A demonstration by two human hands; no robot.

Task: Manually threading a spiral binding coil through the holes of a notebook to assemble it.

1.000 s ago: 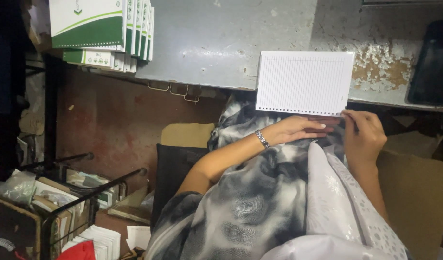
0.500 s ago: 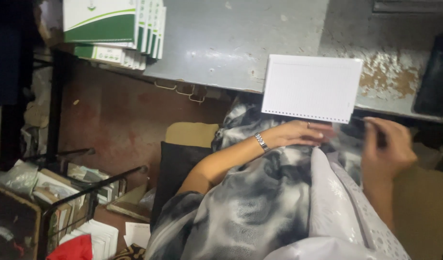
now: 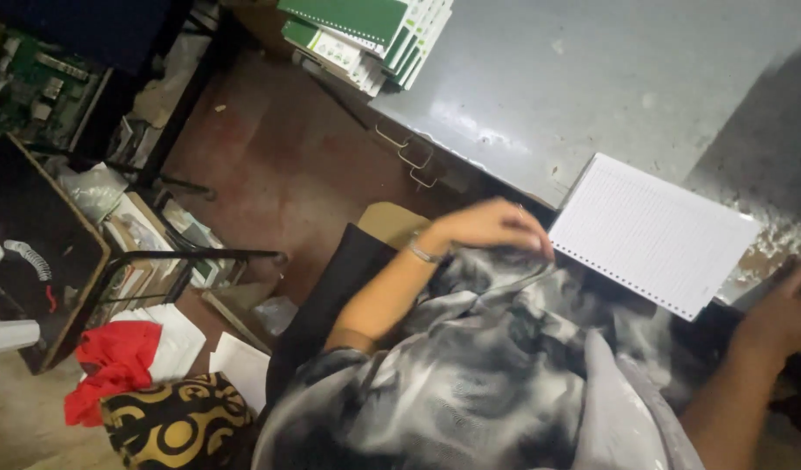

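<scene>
Now: punched sheet stack (image 3: 651,233) lies unbound at counter (image 3: 592,78) near edge, overhanging. Left hand (image 3: 492,228) fingers curled loose beside it; right hand (image 3: 787,309) fingers' state can't tell. Bound green notebooks (image 3: 370,30) stacked far left.

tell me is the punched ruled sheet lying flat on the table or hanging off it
Hanging off: the ruled sheet lies flat on the grey table, but its punched edge juts past the table's near edge.
</scene>
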